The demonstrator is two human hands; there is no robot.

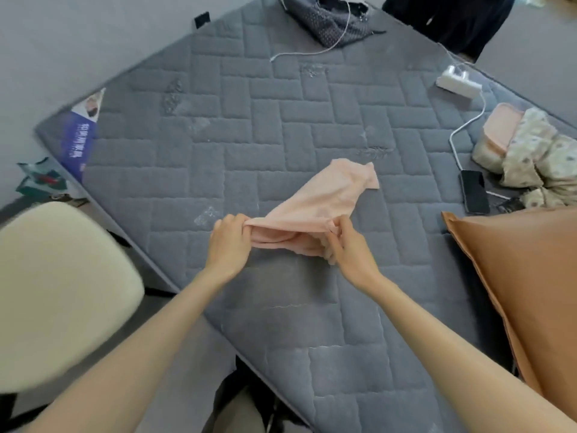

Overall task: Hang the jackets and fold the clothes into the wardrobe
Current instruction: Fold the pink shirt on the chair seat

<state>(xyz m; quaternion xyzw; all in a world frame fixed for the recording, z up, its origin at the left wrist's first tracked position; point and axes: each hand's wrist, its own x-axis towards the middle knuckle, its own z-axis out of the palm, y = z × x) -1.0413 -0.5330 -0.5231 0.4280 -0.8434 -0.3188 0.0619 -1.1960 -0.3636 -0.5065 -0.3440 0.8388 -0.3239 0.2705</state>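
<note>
Pinching a pink garment (315, 201) by its near edge, left hand (229, 242) and right hand (346, 248) are folding it on the mattress (249, 120) (keeping both corners level should square the fold).

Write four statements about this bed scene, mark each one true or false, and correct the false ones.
1. Both the left hand and the right hand grip the pale pink fabric garment. True.
2. An orange-brown pillow lies to the right of the right hand. True.
3. The black smartphone lies on top of the orange-brown pillow. False: it lies on the grey quilted mattress, beyond the pillow.
4. The white power strip touches the pink garment. False: it lies well apart from it, near the mattress's far right edge.
</note>
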